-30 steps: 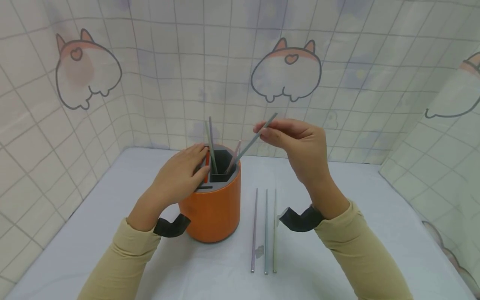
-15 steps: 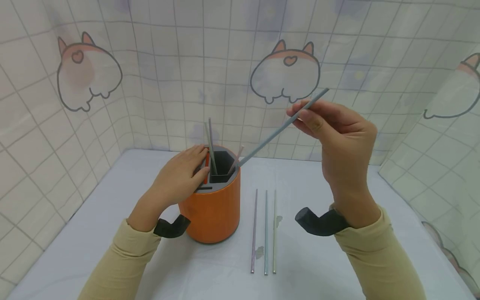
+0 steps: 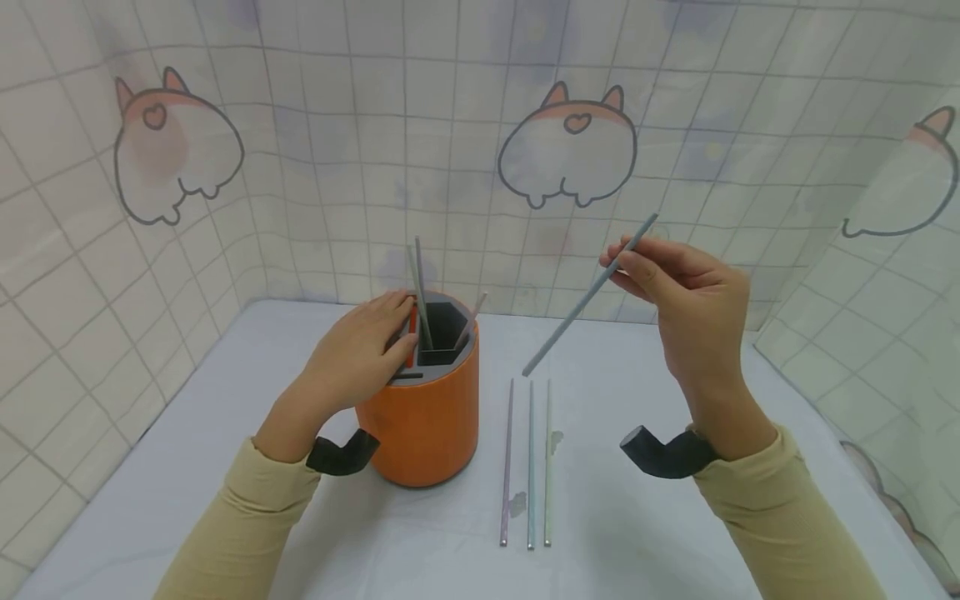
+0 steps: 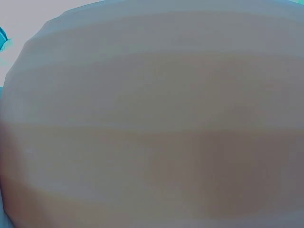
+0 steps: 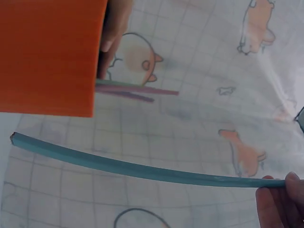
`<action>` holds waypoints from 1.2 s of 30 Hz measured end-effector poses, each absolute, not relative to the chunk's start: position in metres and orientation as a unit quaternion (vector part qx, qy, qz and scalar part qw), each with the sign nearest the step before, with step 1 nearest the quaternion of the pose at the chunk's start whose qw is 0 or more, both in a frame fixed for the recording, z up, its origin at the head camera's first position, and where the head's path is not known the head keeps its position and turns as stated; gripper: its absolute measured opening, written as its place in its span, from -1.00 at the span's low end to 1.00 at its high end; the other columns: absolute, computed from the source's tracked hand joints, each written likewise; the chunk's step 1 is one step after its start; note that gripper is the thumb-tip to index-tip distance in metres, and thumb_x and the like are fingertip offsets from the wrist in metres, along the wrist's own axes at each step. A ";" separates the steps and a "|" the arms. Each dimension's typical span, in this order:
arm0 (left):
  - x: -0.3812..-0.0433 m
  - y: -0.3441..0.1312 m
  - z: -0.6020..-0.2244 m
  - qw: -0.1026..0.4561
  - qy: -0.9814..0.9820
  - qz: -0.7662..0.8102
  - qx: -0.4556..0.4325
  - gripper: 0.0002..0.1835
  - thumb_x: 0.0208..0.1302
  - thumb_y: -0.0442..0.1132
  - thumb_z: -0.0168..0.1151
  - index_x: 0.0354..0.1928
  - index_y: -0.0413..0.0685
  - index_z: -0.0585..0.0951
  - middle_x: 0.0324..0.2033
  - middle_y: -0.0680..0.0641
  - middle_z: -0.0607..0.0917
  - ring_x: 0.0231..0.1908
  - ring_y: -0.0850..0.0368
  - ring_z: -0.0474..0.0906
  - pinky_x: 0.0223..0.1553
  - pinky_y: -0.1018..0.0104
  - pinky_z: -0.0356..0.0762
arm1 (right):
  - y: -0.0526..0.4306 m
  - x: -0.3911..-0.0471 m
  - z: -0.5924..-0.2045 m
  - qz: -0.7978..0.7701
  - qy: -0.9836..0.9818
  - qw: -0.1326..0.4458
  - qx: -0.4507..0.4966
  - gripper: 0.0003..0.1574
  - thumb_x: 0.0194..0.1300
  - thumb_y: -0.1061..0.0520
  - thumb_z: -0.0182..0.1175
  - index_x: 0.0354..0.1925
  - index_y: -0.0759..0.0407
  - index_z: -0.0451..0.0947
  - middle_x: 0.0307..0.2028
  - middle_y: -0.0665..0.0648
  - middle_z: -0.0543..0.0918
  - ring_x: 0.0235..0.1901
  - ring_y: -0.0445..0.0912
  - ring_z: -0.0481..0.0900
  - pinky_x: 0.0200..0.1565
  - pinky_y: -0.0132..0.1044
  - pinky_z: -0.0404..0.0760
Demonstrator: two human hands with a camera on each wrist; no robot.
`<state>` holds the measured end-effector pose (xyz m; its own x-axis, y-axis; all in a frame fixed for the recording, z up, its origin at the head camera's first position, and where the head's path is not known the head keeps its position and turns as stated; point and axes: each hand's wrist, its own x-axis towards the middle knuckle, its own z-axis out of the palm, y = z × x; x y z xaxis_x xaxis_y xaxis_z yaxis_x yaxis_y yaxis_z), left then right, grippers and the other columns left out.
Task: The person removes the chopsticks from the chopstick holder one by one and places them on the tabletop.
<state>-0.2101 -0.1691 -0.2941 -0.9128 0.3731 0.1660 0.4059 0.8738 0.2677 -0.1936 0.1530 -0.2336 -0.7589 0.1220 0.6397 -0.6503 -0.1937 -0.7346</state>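
My right hand (image 3: 697,304) pinches a blue-green chopstick (image 3: 581,315) near its upper end, with the lower end free in the air to the right of the orange utensil holder (image 3: 427,425). In the right wrist view the same chopstick (image 5: 142,171) stretches across below the holder (image 5: 47,57). My left hand (image 3: 352,354) rests on the holder's left rim, fingers and thumb lying over its grey top. Two thin chopsticks (image 3: 418,283) stand in the holder's dark compartment, and a pink chopstick (image 3: 471,318) leans to its right. The left wrist view is filled by a blurred, close surface.
On the white table (image 3: 637,517) lie a purple chopstick (image 3: 507,467), a light blue chopstick (image 3: 532,467) and a pale green chopstick (image 3: 548,467), side by side right of the holder. A checked curtain (image 3: 435,125) closes off the back and sides.
My right hand has drawn the blue-green chopstick up and right, out of the holder, then lowered it slightly. The left hand and the chopsticks on the table have stayed put.
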 end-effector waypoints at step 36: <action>-0.210 -0.168 -0.295 0.063 -0.966 -0.151 -0.203 -0.35 0.55 -0.03 -0.12 0.52 -0.24 0.14 0.53 -0.22 0.15 0.55 -0.17 0.02 0.57 -0.07 -0.01 | 0.201 -0.236 -0.361 0.639 -0.764 -0.090 -0.005 -0.37 0.36 0.11 0.28 0.19 0.55 0.45 -0.28 -0.09 0.77 -0.27 -0.29 0.75 -0.10 -0.45 0.73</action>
<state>-0.2097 -0.1683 -0.2954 -0.9100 0.3724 0.1823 0.4102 0.8724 0.2658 -0.2363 0.2012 -0.3614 -0.9839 -0.1073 -0.1432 0.1221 0.1827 -0.9756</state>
